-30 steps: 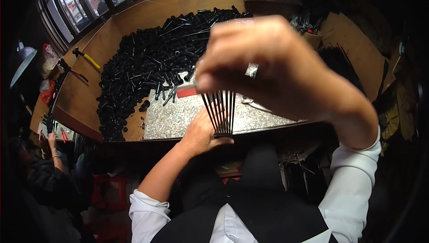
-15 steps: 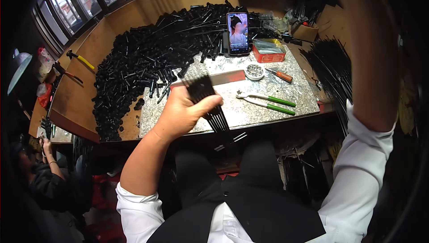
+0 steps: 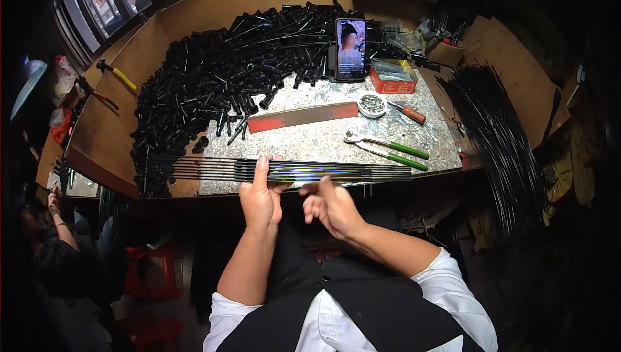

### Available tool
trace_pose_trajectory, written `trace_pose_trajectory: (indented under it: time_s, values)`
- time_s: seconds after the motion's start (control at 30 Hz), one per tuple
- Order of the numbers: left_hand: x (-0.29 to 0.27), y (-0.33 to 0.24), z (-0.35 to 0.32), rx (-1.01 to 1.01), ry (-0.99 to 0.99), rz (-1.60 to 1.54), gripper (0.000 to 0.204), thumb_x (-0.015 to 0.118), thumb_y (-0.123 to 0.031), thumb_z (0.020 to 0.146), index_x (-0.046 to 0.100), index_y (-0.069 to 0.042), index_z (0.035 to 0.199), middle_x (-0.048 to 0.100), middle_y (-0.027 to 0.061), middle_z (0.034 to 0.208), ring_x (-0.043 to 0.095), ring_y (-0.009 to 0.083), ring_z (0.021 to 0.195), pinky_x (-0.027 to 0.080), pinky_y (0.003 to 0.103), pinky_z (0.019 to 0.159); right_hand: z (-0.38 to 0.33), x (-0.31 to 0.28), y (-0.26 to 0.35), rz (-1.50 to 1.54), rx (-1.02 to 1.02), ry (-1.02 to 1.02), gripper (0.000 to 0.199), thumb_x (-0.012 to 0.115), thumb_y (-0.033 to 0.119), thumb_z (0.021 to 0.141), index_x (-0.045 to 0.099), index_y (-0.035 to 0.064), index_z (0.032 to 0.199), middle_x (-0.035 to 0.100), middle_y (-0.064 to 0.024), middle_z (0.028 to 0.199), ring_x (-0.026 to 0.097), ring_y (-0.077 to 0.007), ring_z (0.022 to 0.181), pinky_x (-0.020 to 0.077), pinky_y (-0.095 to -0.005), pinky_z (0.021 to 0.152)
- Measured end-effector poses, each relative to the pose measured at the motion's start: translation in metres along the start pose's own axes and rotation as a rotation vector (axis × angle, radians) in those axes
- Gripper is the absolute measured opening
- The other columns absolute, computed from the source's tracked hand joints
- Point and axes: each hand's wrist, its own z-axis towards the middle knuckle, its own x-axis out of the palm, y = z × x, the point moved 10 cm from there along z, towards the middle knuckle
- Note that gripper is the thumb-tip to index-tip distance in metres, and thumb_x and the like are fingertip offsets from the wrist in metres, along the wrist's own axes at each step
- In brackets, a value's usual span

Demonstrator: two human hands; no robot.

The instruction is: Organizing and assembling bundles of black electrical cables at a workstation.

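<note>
My left hand point(image 3: 259, 202) grips a flat row of thin black rods point(image 3: 381, 172) near its middle, thumb on top. The rods lie side to side across the front edge of the worktop point(image 3: 304, 145). Just below them, my right hand point(image 3: 337, 209) has its fingers loosely bent and apart, with nothing visible in them; its fingertips are slightly blurred. Beyond the rods lie green-handled pincers point(image 3: 391, 149) and a long red-and-brown bar point(image 3: 304, 117).
A big heap of black tubular parts point(image 3: 213, 67) covers the back left. A lit phone point(image 3: 350, 48) stands behind a red box point(image 3: 392, 77), a white bowl of small metal pieces point(image 3: 372, 105) and a screwdriver point(image 3: 411, 114). More black rods point(image 3: 495, 125) hang over the right edge. Another person point(image 3: 55, 242) sits far left.
My right arm has come down from the upper right to beside the rods. My left hand has lowered, and the rods it holds now lie crosswise instead of pointing away from me.
</note>
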Motion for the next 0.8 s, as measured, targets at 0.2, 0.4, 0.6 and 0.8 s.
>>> trace_pose_trajectory:
  time_s: [0.2, 0.4, 0.6, 0.8]
  values:
    - [0.015, 0.016, -0.022, -0.038, 0.019, -0.114, 0.031, 0.051, -0.030, 0.096, 0.056, -0.001, 0.107, 0.063, 0.0140, 0.103, 0.065, 0.0204, 0.083, 0.058, 0.032, 0.064, 0.007, -0.012, 0.064, -0.137, -0.182, -0.232, 0.040, 0.043, 0.033, 0.099, 0.056, -0.0034, 0.108, 0.060, -0.0088, 0.078, 0.057, -0.0138, 0.061, 0.0509, -0.0289, 0.053]
    - [0.046, 0.061, -0.082, -0.442, 0.604, 0.235, 0.035, 0.048, -0.021, 0.098, 0.051, 0.005, 0.121, 0.063, 0.0208, 0.109, 0.066, 0.0239, 0.092, 0.056, 0.030, 0.074, 0.010, 0.005, 0.183, -0.660, -0.250, -0.200, 0.036, 0.053, 0.031, 0.094, 0.064, -0.0031, 0.095, 0.060, -0.0072, 0.071, 0.055, -0.0102, 0.049, 0.0462, -0.0224, 0.041]
    - [0.051, 0.046, -0.105, -0.458, 0.700, 0.441, 0.027, 0.053, -0.014, 0.095, 0.057, 0.005, 0.115, 0.067, 0.0167, 0.100, 0.067, 0.0178, 0.086, 0.055, 0.028, 0.074, 0.003, 0.056, 0.178, -1.189, -0.071, 0.112, 0.021, 0.059, 0.021, 0.091, 0.064, 0.0001, 0.090, 0.057, -0.0012, 0.065, 0.053, -0.0075, 0.049, 0.0412, -0.0227, 0.042]
    - [0.069, -0.013, -0.089, -0.083, 0.690, 0.619, 0.018, 0.055, -0.009, 0.093, 0.064, 0.004, 0.101, 0.069, 0.0118, 0.083, 0.064, 0.0109, 0.064, 0.052, 0.022, 0.054, -0.013, 0.088, 0.103, -1.518, -0.271, 0.624, 0.025, 0.059, 0.024, 0.088, 0.063, -0.0002, 0.083, 0.061, -0.0209, 0.070, 0.060, -0.0358, 0.065, 0.0477, -0.0404, 0.060]
